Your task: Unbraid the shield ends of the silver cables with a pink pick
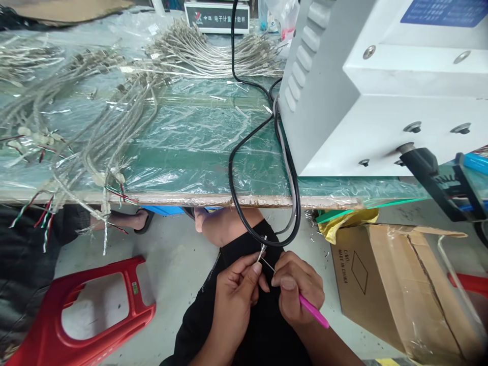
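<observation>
My left hand (240,284) pinches the end of a thin cable (263,250) between thumb and forefinger, with silvery braided strands sticking up from the pinch. In my right hand (299,287) is a pink-handled pick (314,312), its thin metal shaft pointing left toward the strands. The shaft's tip lies at or very near the strands; whether it touches them I cannot tell. Both hands are above my lap, below the table's front edge. The rest of the held cable is hidden by my hand.
A black cord (232,173) loops over the table (183,173) edge just above my hands. Bundled clear cables (110,122) lie left, some ends hanging over. A white machine (324,101) stands right, a carton (358,274) below. A red stool (57,305) and another person's leg (122,220) are left.
</observation>
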Motion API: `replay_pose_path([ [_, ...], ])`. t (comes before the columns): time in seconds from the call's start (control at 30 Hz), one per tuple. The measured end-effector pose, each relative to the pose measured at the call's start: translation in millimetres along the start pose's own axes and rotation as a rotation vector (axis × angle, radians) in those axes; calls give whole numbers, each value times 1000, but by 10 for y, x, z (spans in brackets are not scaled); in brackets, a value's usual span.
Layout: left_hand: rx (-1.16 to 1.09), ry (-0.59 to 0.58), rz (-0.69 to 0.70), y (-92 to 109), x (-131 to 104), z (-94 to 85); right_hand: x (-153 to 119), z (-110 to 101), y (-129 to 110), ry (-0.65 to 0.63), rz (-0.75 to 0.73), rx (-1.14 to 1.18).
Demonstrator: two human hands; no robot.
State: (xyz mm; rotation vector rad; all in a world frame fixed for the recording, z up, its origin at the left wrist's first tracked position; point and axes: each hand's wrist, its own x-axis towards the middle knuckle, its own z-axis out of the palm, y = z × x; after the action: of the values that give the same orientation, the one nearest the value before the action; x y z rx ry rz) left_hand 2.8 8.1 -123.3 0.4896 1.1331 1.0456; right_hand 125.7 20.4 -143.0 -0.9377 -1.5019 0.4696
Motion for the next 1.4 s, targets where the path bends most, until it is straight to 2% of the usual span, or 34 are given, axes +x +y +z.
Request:
replay_pose_path([
  [0.4,11,2,-1,15,-4,19,28,14,-26,2,30,-55],
  [0.63,7,-9,-5,2,15,15,19,4,-9,70,79,-121],
  [0.87,20,-14,-1,14,2,13,86,15,-50,104,195,-210],
  [1.03,30,-14,2,5,7,3,136,22,-73,148,214,-249],
  [1.17,6,-16,5,11,6,4,146,1,-63,197,252,-231],
  [1.4,-23,-19,-15,-6,5,-8,19,-2,-45,32,-3,-3],
])
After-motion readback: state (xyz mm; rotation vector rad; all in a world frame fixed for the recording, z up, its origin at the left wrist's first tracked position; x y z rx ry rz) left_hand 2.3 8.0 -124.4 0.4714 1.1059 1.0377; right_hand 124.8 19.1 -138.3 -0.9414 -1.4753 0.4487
